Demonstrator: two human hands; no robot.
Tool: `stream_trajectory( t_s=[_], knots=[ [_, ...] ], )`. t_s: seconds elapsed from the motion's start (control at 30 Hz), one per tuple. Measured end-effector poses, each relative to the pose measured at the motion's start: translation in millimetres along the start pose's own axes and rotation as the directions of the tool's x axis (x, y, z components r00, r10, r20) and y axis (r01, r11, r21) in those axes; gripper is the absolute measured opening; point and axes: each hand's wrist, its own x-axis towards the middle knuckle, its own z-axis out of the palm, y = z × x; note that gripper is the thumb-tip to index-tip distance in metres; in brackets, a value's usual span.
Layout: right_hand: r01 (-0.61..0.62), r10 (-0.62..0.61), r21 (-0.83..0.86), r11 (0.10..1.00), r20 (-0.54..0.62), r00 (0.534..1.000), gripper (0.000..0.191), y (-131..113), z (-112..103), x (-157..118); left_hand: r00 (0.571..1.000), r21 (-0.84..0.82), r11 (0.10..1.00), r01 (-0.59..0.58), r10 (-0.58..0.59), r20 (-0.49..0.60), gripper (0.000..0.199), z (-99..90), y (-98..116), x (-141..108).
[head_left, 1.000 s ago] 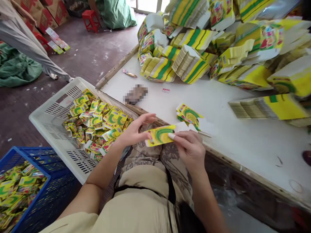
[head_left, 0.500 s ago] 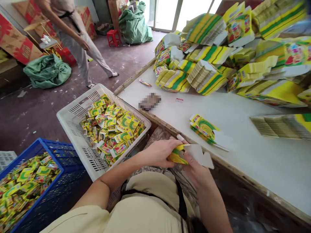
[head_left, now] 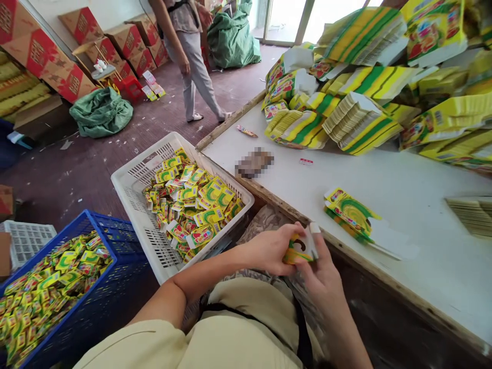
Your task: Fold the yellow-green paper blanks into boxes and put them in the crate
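Left hand (head_left: 271, 251) and right hand (head_left: 321, 261) pinching a small yellow-green cardboard box (head_left: 300, 249) between them, white slatted plastic basket (head_left: 134, 179) sitting beside the left forearm

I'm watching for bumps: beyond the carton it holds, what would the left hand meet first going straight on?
Past the small yellow carton, the left hand would probably meet the right hand; depth is unclear.

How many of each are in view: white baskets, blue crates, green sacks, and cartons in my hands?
White baskets: 2
Blue crate: 1
Green sacks: 2
Carton held between left hand and right hand: 1
Total: 6
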Motion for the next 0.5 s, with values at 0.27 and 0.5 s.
stream_trajectory(
  t_s=[0.27,0.5],
  knots=[
    [0.274,-0.345,-0.375,0.885,-0.134,0.929,0.041,8,-9,3,0.974,0.223,0.961,0.163,-0.121,-0.19,0.071,7.1,-4,-8],
    [0.405,-0.373,-0.432,0.806,0.161,0.914,0.023,16,-31,12,0.98,0.198,0.969,0.147,-0.116,-0.16,0.056,-8.2,-3,-12]
  ],
)
